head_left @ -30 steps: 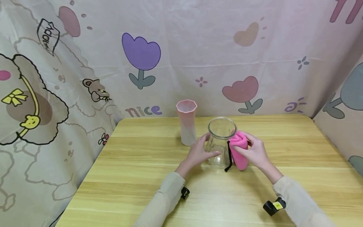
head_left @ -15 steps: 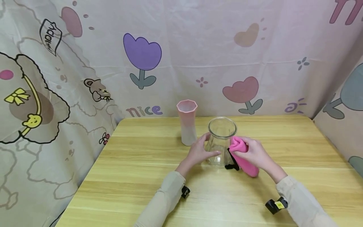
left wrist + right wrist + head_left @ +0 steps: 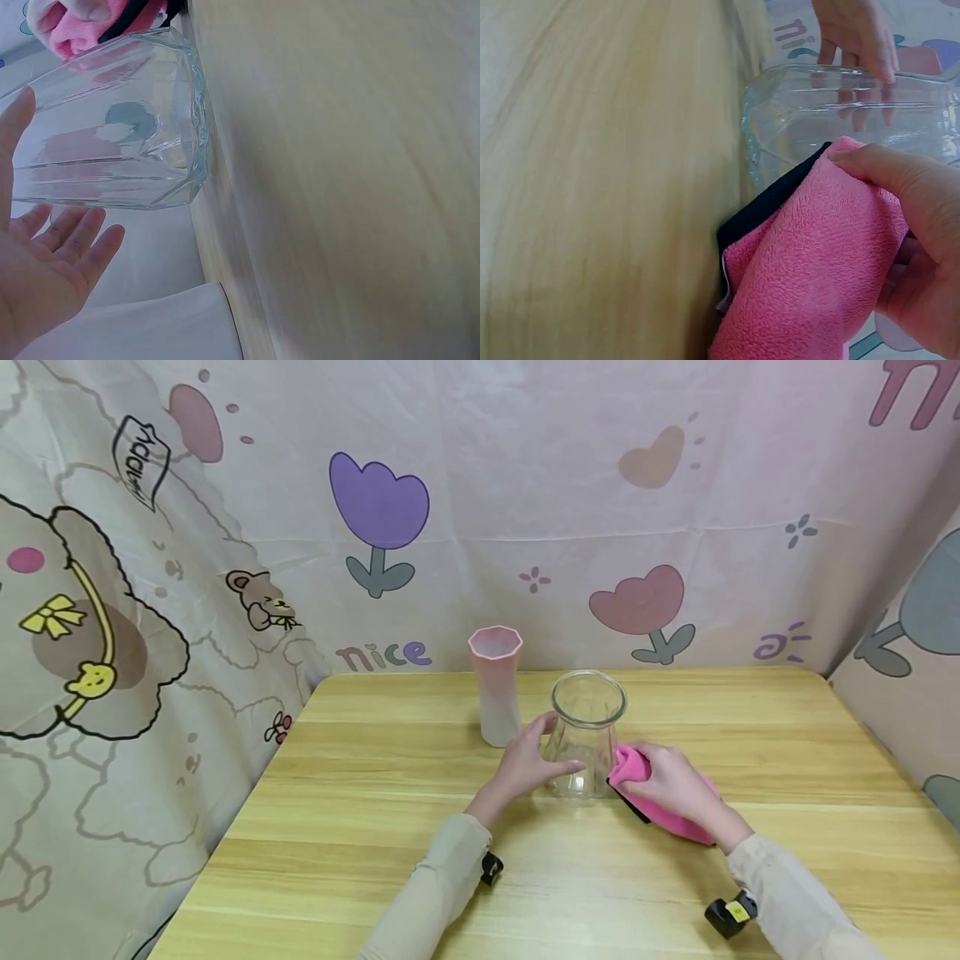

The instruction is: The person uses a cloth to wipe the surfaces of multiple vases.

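Note:
A clear glass vase (image 3: 596, 756) with a thick round rim and faceted sides stands upright on the wooden table. Around its left side my left hand (image 3: 525, 764) holds it, thumb in front and fingers along the far side. My right hand (image 3: 671, 785) pinches a folded pink cloth (image 3: 810, 255) with black edging, its fuzzy pile showing in the right wrist view. The cloth's bunched end is right at the vase's lower right side, while the rest trails under the hand toward the wrist. Some right fingers are hidden behind the cloth.
A pink-and-white vase (image 3: 498, 702) with an octagonal mouth stands behind and left of the glass one. The wooden table (image 3: 360, 810) meets a printed fabric backdrop (image 3: 525, 477) at the back; more fabric hangs along the left.
My right hand has moved down along the glass vase's right side with the cloth, whose free end has swung toward the right wrist. The left hand and both vases keep their places.

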### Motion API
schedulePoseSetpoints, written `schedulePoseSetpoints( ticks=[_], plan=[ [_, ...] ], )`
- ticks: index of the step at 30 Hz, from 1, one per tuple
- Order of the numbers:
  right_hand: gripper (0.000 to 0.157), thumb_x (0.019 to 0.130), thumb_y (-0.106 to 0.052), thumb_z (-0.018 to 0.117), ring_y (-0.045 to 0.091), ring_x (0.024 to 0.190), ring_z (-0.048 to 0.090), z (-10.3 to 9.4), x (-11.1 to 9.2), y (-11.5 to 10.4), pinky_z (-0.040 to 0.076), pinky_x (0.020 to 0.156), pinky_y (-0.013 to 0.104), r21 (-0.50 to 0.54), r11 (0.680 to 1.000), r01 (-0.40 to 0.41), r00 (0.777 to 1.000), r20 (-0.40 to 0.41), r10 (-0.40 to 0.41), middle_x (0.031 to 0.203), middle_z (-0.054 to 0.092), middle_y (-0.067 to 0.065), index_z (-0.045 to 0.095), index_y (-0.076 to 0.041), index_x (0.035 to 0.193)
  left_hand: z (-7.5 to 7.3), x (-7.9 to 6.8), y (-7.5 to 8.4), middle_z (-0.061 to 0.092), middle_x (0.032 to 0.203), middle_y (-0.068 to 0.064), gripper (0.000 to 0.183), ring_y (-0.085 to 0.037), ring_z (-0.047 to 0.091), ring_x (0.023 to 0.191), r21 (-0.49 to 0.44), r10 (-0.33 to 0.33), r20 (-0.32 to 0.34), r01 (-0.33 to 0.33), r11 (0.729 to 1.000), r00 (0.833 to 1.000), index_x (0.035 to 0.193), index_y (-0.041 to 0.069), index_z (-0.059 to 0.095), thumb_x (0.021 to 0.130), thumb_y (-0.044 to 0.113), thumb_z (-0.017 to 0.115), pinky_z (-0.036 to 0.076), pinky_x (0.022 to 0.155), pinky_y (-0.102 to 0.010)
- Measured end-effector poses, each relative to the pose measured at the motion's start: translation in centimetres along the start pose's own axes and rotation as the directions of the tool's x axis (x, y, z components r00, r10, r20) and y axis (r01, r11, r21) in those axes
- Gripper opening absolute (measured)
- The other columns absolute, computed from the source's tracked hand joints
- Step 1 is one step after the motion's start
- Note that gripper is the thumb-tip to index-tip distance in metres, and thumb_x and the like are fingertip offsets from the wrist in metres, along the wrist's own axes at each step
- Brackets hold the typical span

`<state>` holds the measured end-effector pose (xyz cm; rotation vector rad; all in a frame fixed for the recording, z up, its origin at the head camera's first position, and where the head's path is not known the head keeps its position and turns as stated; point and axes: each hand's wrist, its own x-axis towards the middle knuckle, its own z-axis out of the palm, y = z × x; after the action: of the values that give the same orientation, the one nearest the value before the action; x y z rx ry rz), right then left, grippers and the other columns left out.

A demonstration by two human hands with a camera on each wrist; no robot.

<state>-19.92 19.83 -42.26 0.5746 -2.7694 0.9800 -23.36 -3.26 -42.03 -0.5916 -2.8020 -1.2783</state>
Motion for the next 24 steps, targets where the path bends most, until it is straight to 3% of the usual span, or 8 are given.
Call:
schedulePoseSetpoints(
  ticks=[8,14,20,24],
  plan=[
    [0.044,0.066,-0.013,0.074,0.01,0.059,0.047,0.32,0.08,0.23,0.042,0.048,0.021,-0.071,0.997,-0.014,0.999,0.042,0.017,0.073,0.058,0.002,0.06,0.004,0.105,0.08,-0.02,-0.14,0.049,0.131,-0.005,0.089,-0.02,0.046,0.118,0.016,0.031,-0.015,-0.031,0.999,0.999,0.138,0.015,0.035,0.067,0.055,0.071,0.039,0.098,-0.04],
    [0.045,0.066,-0.015,0.075,0.01,0.06,0.048,0.65,0.05,0.56,0.041,0.05,0.022,-0.153,0.988,0.009,0.998,0.058,0.0,0.074,0.058,0.003,0.06,0.006,0.103,0.12,-0.01,-0.13,0.049,0.131,-0.004,0.089,-0.019,0.046,0.119,-0.001,0.019,-0.007,-0.019,1.0,1.0,0.138,0.016,0.035,0.066,0.052,0.073,0.039,0.098,-0.04],
    [0.042,0.068,-0.011,0.072,0.01,0.058,0.047,0.27,0.06,0.81,0.042,0.046,0.021,-0.044,0.999,-0.011,0.996,0.089,0.014,0.071,0.056,0.002,0.059,0.005,0.104,0.06,-0.1,0.08,0.049,0.131,-0.003,0.088,-0.019,0.046,0.119,-0.005,0.017,-0.005,-0.017,1.0,1.0,0.137,0.016,0.035,0.067,0.052,0.073,0.039,0.098,-0.039],
    [0.043,0.069,-0.008,0.071,0.01,0.061,0.05,-0.13,0.03,0.89,0.045,0.048,0.02,0.042,0.999,-0.009,0.997,0.08,0.006,0.079,0.061,0.006,0.058,0.006,0.107,-0.03,-0.11,0.05,0.049,0.131,-0.003,0.087,-0.019,0.046,0.119,-0.001,0.015,-0.004,-0.015,1.0,1.0,0.137,0.016,0.035,0.067,0.051,0.074,0.039,0.098,-0.039]
  ],
)
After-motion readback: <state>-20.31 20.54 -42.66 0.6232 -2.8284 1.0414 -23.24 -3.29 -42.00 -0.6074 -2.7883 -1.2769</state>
